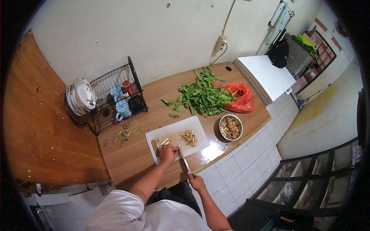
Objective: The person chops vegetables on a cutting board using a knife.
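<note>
On the white cutting board (pixel 175 129), my left hand (pixel 168 154) rests with its fingers bent and pressed together; whatever they hold is too small and hidden to name. My right hand (pixel 197 183) is wrapped round the handle of a knife (pixel 185 161). The blade points away from me, its tip beside my left fingertips. A pile of small chopped tan and brown pieces (pixel 189 138) lies on the board's right half. Several uncut pale strips (pixel 165 142) lie just beyond my left hand. To the right of the board, a white-rimmed bowl (pixel 231 128) holds similar chopped pieces.
Leafy greens (pixel 204 94) are heaped at the back, against a red plastic bag (pixel 243 101). Left of the board lie plant scraps (pixel 125 135). A black dish rack (pixel 115 98) with mugs and plates stands at the back left. The table's front edge (pixel 227 154) runs close by.
</note>
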Action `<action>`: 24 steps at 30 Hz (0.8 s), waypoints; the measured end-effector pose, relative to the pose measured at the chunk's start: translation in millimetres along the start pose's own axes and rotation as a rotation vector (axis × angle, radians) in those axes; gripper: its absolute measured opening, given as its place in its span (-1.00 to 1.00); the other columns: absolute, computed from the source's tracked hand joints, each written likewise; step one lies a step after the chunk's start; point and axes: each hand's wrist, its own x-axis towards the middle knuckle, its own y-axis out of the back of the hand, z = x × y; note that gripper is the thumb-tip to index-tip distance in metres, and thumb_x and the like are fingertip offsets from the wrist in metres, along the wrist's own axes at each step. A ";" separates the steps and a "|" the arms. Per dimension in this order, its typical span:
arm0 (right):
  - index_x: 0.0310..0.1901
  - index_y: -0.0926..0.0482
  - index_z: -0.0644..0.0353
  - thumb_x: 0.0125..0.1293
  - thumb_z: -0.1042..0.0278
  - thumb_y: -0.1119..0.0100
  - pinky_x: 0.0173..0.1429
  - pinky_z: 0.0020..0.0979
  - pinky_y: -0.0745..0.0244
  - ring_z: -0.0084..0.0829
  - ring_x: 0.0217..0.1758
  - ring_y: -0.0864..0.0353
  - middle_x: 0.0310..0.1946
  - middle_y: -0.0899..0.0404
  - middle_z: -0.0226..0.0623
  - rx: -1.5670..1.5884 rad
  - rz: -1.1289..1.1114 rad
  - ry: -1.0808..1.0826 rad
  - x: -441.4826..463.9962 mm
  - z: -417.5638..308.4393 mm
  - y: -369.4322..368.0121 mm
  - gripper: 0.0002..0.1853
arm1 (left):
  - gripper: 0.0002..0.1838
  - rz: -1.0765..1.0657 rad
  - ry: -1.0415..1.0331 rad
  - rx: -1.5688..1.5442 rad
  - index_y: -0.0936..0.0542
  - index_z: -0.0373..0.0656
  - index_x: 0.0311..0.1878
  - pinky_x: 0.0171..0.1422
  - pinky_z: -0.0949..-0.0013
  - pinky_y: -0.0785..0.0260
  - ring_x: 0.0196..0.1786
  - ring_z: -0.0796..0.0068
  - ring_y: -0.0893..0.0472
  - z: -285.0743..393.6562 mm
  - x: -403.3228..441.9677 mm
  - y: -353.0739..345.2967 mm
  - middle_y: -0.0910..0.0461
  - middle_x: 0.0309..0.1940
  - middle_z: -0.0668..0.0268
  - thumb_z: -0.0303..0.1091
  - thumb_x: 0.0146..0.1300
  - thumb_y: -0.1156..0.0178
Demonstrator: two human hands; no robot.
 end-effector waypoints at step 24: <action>-0.22 -0.74 0.25 0.44 -0.46 0.11 0.08 -0.09 -0.55 0.04 -0.08 -0.71 -0.26 -0.72 0.10 0.009 -0.098 -0.025 -21.2 -2.9 15.4 -0.21 | -0.86 -0.063 0.053 -0.015 -0.84 0.19 -0.34 0.16 0.06 -0.29 -0.07 0.35 -0.66 -3.9 0.2 3.4 -0.78 -0.30 0.49 -0.07 0.06 -0.50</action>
